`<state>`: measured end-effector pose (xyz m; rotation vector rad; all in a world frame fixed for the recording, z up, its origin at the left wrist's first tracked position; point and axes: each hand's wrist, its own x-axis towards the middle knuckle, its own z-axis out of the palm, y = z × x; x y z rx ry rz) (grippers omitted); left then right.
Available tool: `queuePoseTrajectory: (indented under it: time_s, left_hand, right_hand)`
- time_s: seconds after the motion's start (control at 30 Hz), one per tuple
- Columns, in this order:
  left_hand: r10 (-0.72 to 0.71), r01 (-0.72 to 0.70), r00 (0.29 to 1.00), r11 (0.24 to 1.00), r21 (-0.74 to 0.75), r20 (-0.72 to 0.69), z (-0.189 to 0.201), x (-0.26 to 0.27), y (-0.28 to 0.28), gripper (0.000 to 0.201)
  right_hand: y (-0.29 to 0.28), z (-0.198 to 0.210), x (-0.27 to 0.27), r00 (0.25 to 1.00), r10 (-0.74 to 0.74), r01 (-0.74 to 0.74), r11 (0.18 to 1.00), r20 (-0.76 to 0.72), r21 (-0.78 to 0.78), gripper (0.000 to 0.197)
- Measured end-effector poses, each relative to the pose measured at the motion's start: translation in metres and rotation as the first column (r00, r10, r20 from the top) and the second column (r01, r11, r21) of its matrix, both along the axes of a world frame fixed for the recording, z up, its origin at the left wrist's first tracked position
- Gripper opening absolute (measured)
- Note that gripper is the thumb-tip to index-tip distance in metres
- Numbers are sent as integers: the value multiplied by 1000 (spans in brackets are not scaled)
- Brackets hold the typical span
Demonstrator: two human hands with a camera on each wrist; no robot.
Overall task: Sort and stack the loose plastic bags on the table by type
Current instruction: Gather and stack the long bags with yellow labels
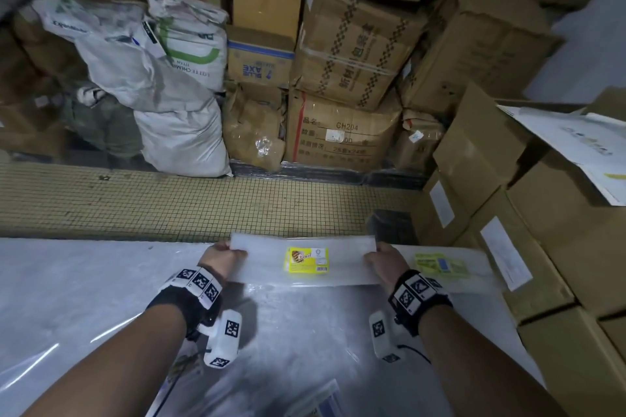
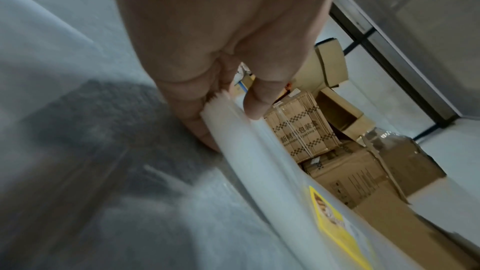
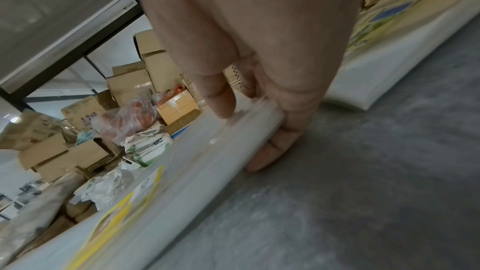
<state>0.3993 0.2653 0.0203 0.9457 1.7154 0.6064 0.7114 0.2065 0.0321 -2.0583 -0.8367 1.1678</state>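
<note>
A long stack of clear plastic bags with a yellow printed label (image 1: 306, 259) is held between both hands near the table's far edge. My left hand (image 1: 222, 256) pinches its left end, thumb on top and fingers underneath (image 2: 207, 110). My right hand (image 1: 384, 259) grips the right end the same way (image 3: 259, 122). The stack (image 2: 272, 182) sits slightly tilted just above the table (image 1: 101, 298), which is covered in clear plastic sheet. A second stack of bags with a green-yellow label (image 1: 442, 266) lies flat to the right (image 3: 376, 54).
Cardboard boxes (image 1: 528, 247) crowd the table's right side. Beyond the far edge is a tiled floor strip (image 1: 169, 203), then stacked cartons (image 1: 342, 132) and white sacks (image 1: 176, 78). More printed bags (image 1: 318, 399) show at the near edge.
</note>
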Motion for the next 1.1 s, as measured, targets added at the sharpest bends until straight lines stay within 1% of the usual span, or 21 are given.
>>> queuePoseTrajectory:
  time_s: [0.17,0.23,0.3,0.37,0.47,0.53,0.63,0.67,0.73,0.77,0.8,0.87,0.9,0.93,0.97,1.0,1.03,1.07,1.1]
  left_hand:
    - [-13,17,999,997,73,-48,-7,-4,-6,23]
    - [-43,50,994,997,64,-103,-6,-5,-5,20]
    - [-86,97,982,994,59,-167,-2,-4,-5,25]
    - [-122,136,969,989,52,-216,2,-4,-7,29]
    - [-144,158,958,987,37,-250,5,-8,-10,28]
    - [-161,173,954,984,27,-252,6,-11,-11,27]
    - [-147,154,972,988,24,-182,4,-16,-10,20]
    - [-135,140,978,990,22,-162,1,-18,-9,21]
    - [-115,119,986,993,22,-122,-1,-21,-6,27]
    - [-118,122,988,992,30,-101,-2,-22,-6,33]
    - [-138,142,986,989,31,-93,-1,-23,-6,44]
    - [-227,236,965,970,56,-134,5,-25,-7,75]
    - [-297,317,934,945,77,-198,9,-26,-8,90]
    - [-383,423,875,902,85,-297,13,-27,-7,102]
    - [-473,545,779,835,72,-411,15,-28,-5,112]
    - [-550,658,656,752,36,-516,15,-28,-3,119]
    - [-605,739,541,674,-13,-584,15,-29,0,126]
    - [-642,788,451,613,-62,-620,14,-29,3,132]
    - [-670,816,385,569,-105,-635,14,-28,6,137]
  right_hand:
    - [5,-4,1,993,39,-33,998,110,-51,22]
    - [7,-5,0,986,65,-56,996,156,-65,27]
    - [9,-6,-1,972,92,-74,993,215,-89,30]
    - [9,-5,-3,959,118,-95,991,259,-99,27]
    - [8,-4,-6,940,156,-121,984,303,-132,30]
    - [6,-3,-7,926,180,-134,978,333,-158,33]
    - [3,-2,-8,905,212,-158,972,368,-172,35]
    - [2,1,-9,901,226,-169,969,371,-181,34]
    - [2,2,-7,886,250,-193,965,391,-180,32]
    - [1,1,-6,878,259,-204,963,403,-173,32]
    - [1,3,-6,873,267,-217,962,409,-166,34]
    - [0,3,-5,856,282,-259,959,434,-111,43]
    - [0,4,-4,844,289,-292,954,453,-66,49]
    - [0,5,-4,824,306,-334,942,476,-29,53]
    - [0,6,-4,796,331,-387,922,508,5,57]
    - [0,8,-4,763,370,-445,895,530,16,60]
    - [1,9,-3,720,419,-514,858,553,19,63]
    - [2,10,-2,673,485,-582,813,558,-4,67]
    - [2,12,-2,624,556,-645,763,549,-40,74]
